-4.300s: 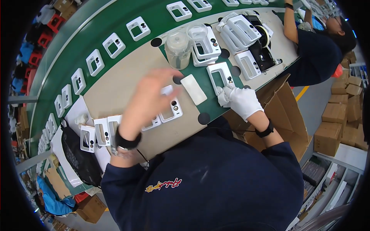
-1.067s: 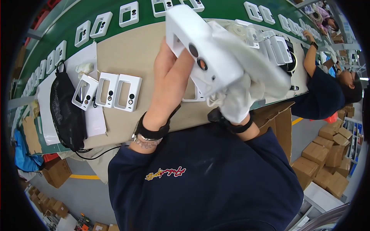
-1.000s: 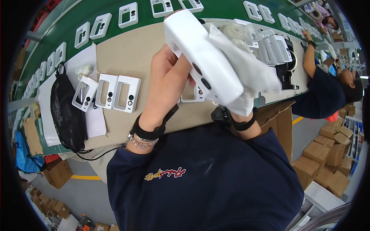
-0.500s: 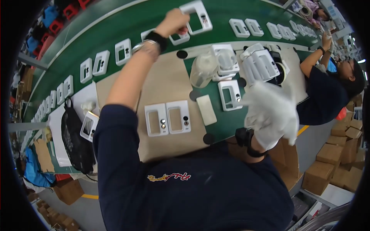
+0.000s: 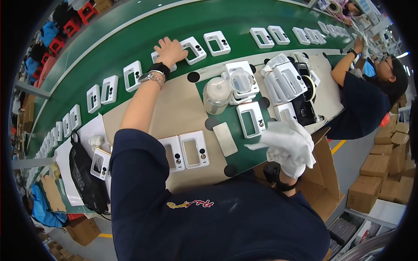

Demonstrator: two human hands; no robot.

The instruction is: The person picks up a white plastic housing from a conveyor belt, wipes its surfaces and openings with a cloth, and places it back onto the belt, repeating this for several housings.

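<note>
Your left hand (image 5: 171,52): fingers spread over white frame (image 5: 173,68) on far belt (image 5: 130,37), nothing visibly gripped. Right hand (image 5: 292,155) clutches white cloth (image 5: 275,134). Near frames (image 5: 181,150) remain on table (image 5: 174,102); finished count unclear.

No txt legible; red/yel. script (image 5: 190,204) on navy top (image 5: 244,224) too blurry.
</note>
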